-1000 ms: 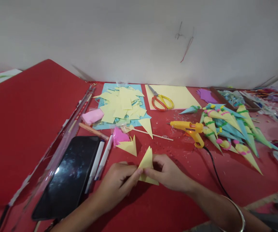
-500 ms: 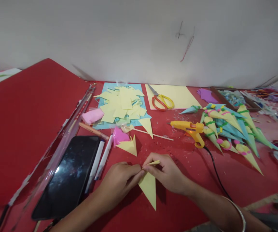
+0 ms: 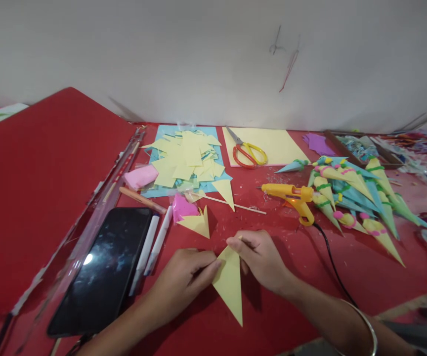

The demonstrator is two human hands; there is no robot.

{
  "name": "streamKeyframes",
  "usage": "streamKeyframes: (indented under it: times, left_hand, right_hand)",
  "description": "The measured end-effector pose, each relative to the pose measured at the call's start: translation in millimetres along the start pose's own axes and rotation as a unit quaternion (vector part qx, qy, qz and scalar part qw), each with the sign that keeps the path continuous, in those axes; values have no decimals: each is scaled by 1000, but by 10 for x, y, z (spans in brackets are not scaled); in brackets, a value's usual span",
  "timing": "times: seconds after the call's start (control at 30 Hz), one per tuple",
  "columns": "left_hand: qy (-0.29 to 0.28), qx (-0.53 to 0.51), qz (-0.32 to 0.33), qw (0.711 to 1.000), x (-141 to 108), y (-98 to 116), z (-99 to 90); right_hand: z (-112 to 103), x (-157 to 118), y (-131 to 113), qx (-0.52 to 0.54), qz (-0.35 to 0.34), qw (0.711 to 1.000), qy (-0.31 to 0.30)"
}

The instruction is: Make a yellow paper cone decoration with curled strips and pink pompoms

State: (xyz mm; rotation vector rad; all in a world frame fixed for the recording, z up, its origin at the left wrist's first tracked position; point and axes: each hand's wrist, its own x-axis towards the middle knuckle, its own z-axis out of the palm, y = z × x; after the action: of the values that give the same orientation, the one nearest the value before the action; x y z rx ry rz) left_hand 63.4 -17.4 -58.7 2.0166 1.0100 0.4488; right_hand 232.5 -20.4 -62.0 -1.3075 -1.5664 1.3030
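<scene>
Evidently both hands grasp one folded yellow paper [image 3: 230, 287], held at the near middle of the red table [image 3: 198, 329] with its long point directed toward the near edge. The left hand [image 3: 187, 274] pinches its left edge between thumb and fingers, while the right hand [image 3: 261, 259] grips the far right corner, thumb on top. Just beyond them lies another folded yellow piece [image 3: 195, 225], touching a bright pink packet [image 3: 181, 207]. To the left, a black smartphone [image 3: 104, 272] lies beside two white markers [image 3: 145, 254], with a pale pink packet [image 3: 141, 176] farther off. At the far side, yellow paper cutouts [image 3: 176, 163] are heaped over a blue sheet [image 3: 213, 132]; right of that heap, scissors [image 3: 240, 145] with one red and one yellow handle loop rest on a pale yellow sheet [image 3: 283, 148]. On the right, a yellow hot glue gun [image 3: 289, 193] lies with its nozzle facing left and its black cord [image 3: 330, 254] running toward the near edge, just beside a pile of decorated paper cones [image 3: 360, 184].
</scene>
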Motion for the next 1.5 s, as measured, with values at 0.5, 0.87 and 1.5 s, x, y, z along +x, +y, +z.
streamKeyframes:
  times: [0.5,0.87,1.5]
  left_hand:
    - [153,-144,-155,965,2,40,-57]
    - [150,-183,-143,961,-7,53,-53]
    - [16,-95,-72,993,-20,34,-16]
  right_hand:
    - [-57,-6,-82,-21,-127,988,-82]
    - [-66,20,-78,-42,-156,983,-83]
    - [-12,24,-3,31,-24,999,-1]
